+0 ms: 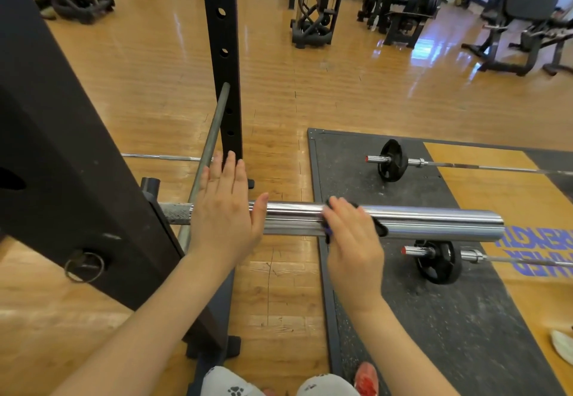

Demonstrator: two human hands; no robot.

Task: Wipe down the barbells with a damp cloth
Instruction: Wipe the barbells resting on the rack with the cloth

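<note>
A shiny chrome barbell sleeve (434, 222) runs left to right across the middle of the head view, resting in a black rack (62, 153). My right hand (353, 240) curls over the sleeve and presses a dark cloth (379, 226) around it. Only the cloth's edges show beneath the fingers. My left hand (226, 206) lies flat with straight fingers over the bar where sleeve meets the knurled shaft (175, 212), thumb along the sleeve.
Two loaded barbells (392, 160) (437, 259) with black plates lie on the dark rubber platform (341, 160) to the right. A grey safety rod (214, 135) slants along a black upright (221, 54). Gym machines (313, 8) line the far wooden floor.
</note>
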